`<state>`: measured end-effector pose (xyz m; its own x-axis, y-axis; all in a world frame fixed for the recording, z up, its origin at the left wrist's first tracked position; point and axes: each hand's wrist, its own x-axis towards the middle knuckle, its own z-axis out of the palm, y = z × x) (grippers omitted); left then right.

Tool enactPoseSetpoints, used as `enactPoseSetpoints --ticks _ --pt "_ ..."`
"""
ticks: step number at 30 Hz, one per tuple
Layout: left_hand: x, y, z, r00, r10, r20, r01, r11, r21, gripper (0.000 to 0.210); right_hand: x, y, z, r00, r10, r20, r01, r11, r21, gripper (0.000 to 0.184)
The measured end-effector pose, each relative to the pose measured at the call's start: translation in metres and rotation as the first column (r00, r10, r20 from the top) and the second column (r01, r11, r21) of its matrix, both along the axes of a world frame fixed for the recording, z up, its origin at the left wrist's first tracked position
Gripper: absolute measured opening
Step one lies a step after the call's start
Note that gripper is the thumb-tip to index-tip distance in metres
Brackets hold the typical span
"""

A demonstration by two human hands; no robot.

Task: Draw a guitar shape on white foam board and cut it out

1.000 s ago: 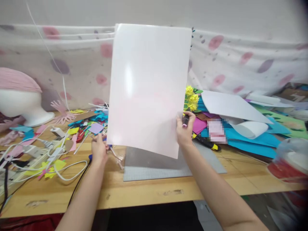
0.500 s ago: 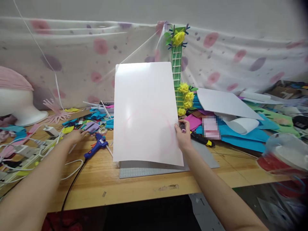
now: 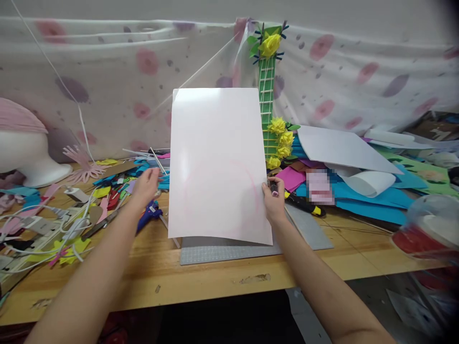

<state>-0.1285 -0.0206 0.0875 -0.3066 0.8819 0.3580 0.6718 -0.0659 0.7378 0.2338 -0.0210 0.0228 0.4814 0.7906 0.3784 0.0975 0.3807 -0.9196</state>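
Note:
A large white sheet (image 3: 215, 129) stands tilted up before me, with a faint pink curved line showing across its lower half. My right hand (image 3: 274, 198) is closed at the sheet's right edge, gripping it, and a dark marker with a pink end (image 3: 274, 187) is tucked in the same hand. To the left of the sheet, my left hand (image 3: 146, 186) hovers with loosely bent fingers and nothing visible in them. Just below that hand lies a blue glue gun (image 3: 147, 216), partly hidden by the wrist. Under the sheet is a grey cutting mat (image 3: 229, 253).
Coloured scraps (image 3: 114, 196), scissors (image 3: 102, 223) and a power strip with cables (image 3: 39, 246) crowd the left. A green guitar-shaped craft with yellow flowers (image 3: 266, 91) stands behind the sheet. Blue papers (image 3: 373, 205), a black-and-yellow cutter (image 3: 304, 204) and a clear-and-red container (image 3: 423, 234) lie right.
My left hand has moved right and up, from the scraps and scissors to near the sheet's left edge. The right hand keeps its hold on sheet and marker; the view has shifted slightly.

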Motion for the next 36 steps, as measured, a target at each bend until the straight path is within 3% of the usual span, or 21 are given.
enactPoseSetpoints --ticks 3,6,8,10,12,14,16,18,20,26,36 --pt "0.045 -0.002 -0.014 0.984 -0.07 0.165 0.062 0.997 0.049 0.044 0.008 -0.002 -0.003 0.997 0.009 0.08 -0.006 0.999 -0.042 0.024" --pt "0.064 -0.009 -0.042 0.947 -0.051 0.316 0.024 0.996 0.091 0.044 0.02 -0.007 -0.001 0.989 0.014 0.147 0.001 0.995 -0.097 0.025" --pt "0.066 -0.015 -0.059 0.936 -0.033 0.35 0.008 0.997 0.072 0.044 0.025 -0.012 0.007 0.992 -0.037 0.124 0.04 0.999 -0.022 0.027" --pt "0.065 -0.02 -0.071 0.938 -0.008 0.347 -0.009 0.999 0.046 0.043 0.022 -0.018 0.02 0.991 -0.094 0.096 0.08 0.986 0.145 0.026" --pt "0.063 -0.022 -0.077 0.947 0.02 0.32 -0.029 0.999 0.023 0.041 0.008 -0.022 0.035 0.986 -0.057 0.154 0.018 0.97 0.244 0.025" --pt "0.061 -0.021 -0.079 0.96 0.05 0.277 -0.051 0.999 -0.002 0.039 -0.016 -0.022 0.046 0.957 0.172 0.235 -0.218 0.959 0.183 0.029" --pt "0.061 -0.019 -0.079 0.97 0.079 0.228 -0.074 0.997 -0.031 0.036 -0.043 -0.017 0.05 0.87 0.437 0.227 -0.462 0.884 0.071 0.031" --pt "0.061 -0.018 -0.078 0.977 0.094 0.194 -0.087 0.995 -0.044 0.034 -0.068 -0.007 0.048 0.83 0.543 0.124 -0.547 0.837 0.001 0.032" --pt "0.062 -0.018 -0.078 0.979 0.091 0.182 -0.086 0.996 -0.036 0.032 -0.086 0.003 0.041 0.828 0.558 0.054 -0.558 0.83 -0.018 0.03" --pt "0.064 -0.021 -0.079 0.977 0.058 0.204 -0.057 0.998 -0.007 0.029 -0.1 0.014 0.018 0.902 0.433 0.013 -0.432 0.901 -0.027 0.023" --pt "0.065 -0.023 -0.077 0.972 0.039 0.231 -0.045 0.999 0.02 0.025 -0.097 0.012 0.018 0.909 0.397 0.125 -0.394 0.918 -0.05 0.02"
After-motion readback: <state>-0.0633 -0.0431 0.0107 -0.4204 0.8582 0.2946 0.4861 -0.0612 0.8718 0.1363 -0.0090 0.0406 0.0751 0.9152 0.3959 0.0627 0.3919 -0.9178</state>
